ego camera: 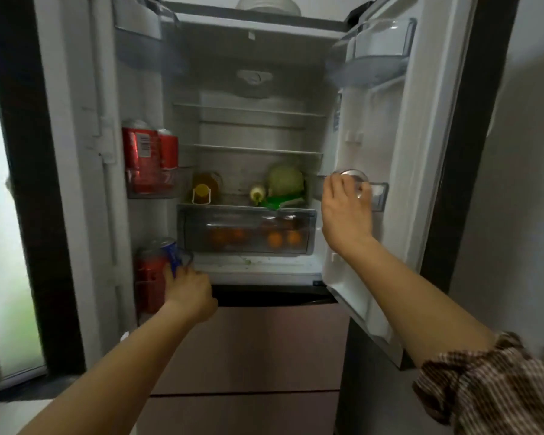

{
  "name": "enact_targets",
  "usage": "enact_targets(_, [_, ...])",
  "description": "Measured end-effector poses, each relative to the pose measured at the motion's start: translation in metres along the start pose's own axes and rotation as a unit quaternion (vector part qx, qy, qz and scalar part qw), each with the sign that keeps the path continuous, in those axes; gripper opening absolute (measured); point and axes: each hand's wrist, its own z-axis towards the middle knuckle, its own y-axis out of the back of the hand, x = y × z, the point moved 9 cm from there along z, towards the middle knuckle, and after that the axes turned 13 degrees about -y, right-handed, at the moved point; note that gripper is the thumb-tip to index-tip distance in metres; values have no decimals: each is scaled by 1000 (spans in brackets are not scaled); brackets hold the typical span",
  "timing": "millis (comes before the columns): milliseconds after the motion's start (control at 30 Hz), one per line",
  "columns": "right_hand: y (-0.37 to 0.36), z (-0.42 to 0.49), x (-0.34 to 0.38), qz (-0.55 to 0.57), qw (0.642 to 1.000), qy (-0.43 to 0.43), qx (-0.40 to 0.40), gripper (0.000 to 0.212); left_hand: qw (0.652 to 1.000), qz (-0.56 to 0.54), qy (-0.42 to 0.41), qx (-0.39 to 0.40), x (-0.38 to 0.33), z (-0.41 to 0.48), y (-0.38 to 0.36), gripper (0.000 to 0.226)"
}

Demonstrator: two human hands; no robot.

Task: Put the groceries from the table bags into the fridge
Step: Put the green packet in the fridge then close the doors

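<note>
The stocking step is in hand: drinks are being set into the door racks of the open two-door fridge (pixel 248 32), both doors swung wide. On the left, a blue drinks can (pixel 170 255) is held tilted over the lower clear rack of the left door (pixel 145 290), just beside a red can (pixel 150 277) already standing there. The left hand (pixel 189 293) is curled around the lower part of the blue can, fingers wrapped and closed on it; the can is blurred, so whether its base has reached the rack floor cannot be told.

On the right, a silver-topped can or jar (pixel 354 178) is held at the middle clear rack of the right door (pixel 379 196). The right hand (pixel 346 211) is cupped over it from the near side, fingers bent around its body and pressed to it; its label cannot be read.

It is judged that the next move calls for the blue can to be brought upright and lowered beside the red one, then released, and for the silver-topped container to be seated fully behind the rack's lip before the grip is eased.

Further in, two red cans (pixel 148 158) stand in the upper left door rack, and a pale green cabbage (pixel 285 182) lies on the shelf above a clear drawer of oranges (pixel 245 233).
</note>
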Motion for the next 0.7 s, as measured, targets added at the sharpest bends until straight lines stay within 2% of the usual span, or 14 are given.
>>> enact_targets(67, [-3, -2, 7, 23, 999, 24, 6, 69, 991, -4, -55, -122, -13, -6, 37, 68])
enact_targets(133, [2, -5, 6, 50, 998, 36, -14, 66, 949, 10, -90, -302, -16, -26, 85, 82])
enact_targets(167, [5, -7, 5, 61, 997, 42, -27, 63, 917, 7, -92, -388, -13, -41, 105, 87])
enact_targets(233, [9, -9, 0, 71, 995, 50, -40, 61, 882, -13, -36, -469, 14, -61, 124, 95])
enact_targets(333, [11, -11, -18, 69, 995, 36, -60, 67, 873, -103, 142, -455, 73, -72, 116, 111])
enact_targets(400, [7, -11, -36, 63, 996, 5, -58, 74, 871, -182, 199, -411, 90, -65, 97, 118])
enact_targets(533, [-1, -16, -36, 42, 998, 25, -48, 81, 890, -200, 162, -377, 67, -41, 81, 115])
enact_targets(633, [7, -19, -31, 84, 992, 54, -81, 80, 898, -188, 128, -376, 48, -30, 80, 114])
enact_targets(700, [16, -19, -46, 113, 988, 22, -107, 85, 909, -166, 98, -369, 35, -18, 78, 115])
